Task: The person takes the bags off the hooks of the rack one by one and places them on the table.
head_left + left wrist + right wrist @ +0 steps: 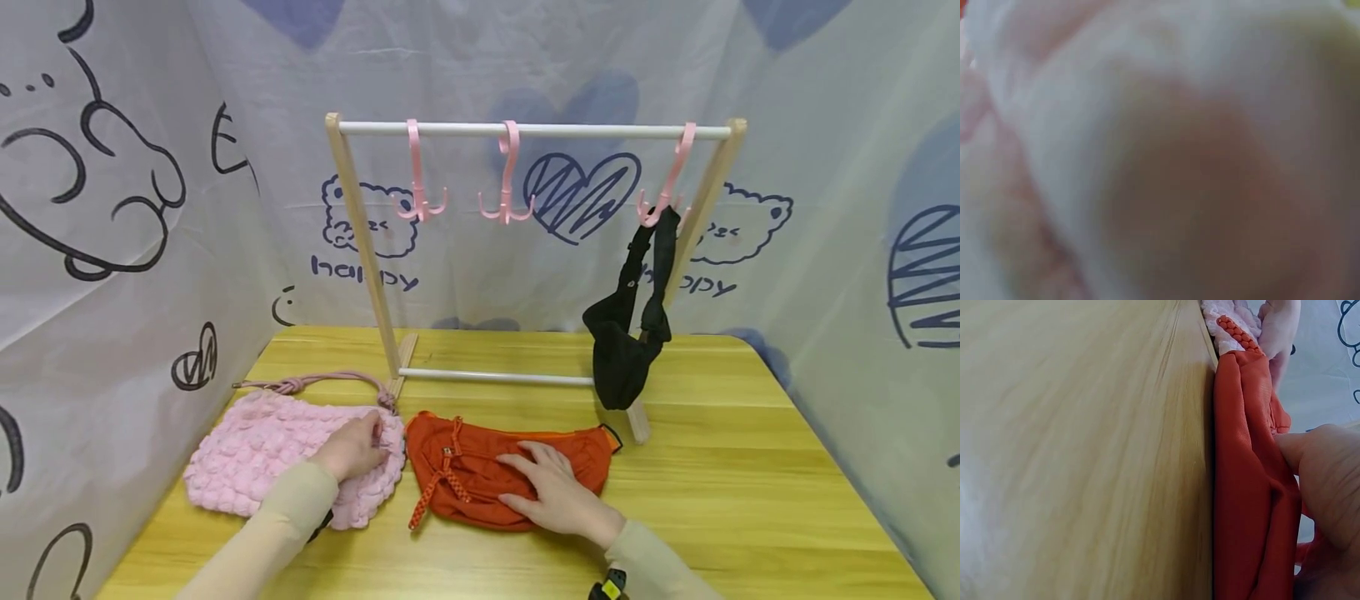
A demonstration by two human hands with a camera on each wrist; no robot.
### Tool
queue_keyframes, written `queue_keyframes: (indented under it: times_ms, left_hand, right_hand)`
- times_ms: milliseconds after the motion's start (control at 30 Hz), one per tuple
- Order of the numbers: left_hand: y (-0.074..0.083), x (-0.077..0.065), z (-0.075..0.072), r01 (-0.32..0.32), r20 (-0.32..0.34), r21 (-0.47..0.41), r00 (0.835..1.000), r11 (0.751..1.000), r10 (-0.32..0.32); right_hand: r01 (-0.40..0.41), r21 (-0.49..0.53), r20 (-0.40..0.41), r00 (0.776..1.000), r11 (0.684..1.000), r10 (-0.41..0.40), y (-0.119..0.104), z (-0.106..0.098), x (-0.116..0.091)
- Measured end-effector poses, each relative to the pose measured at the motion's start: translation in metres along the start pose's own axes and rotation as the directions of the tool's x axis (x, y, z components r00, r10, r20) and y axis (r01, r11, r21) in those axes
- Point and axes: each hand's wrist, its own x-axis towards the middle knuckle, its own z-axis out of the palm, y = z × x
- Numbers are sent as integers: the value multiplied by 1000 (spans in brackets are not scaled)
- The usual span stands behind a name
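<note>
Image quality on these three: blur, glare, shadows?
Head: lighting looks fairly even, red bag and pink bag readable. Left wrist: heavily blurred, mostly pale and brownish smears, no clear detail. Right wrist: red bag reasonably clear, pale glare on the table at the frame's left edge, dark shadow strip along the bag.
</note>
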Motion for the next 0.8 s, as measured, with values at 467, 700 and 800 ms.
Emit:
queue_keyframes:
  times_ms: [467,700,800]
  left_hand:
    - [11,9,-15,66,-8,29,998,997,-66]
    - [18,20,-16,11,-22,144,1000,989,-8]
    - [19,22,-15,-5,1,144,1000,990,5]
  right_hand:
    - [-10,11,9,1000,1000,10,4,0,0]
    - [-15,1,0,1000,1000,15,6,-2,-3]
    - [-14,-1,-5,1000,1000,14,7,-3,-4]
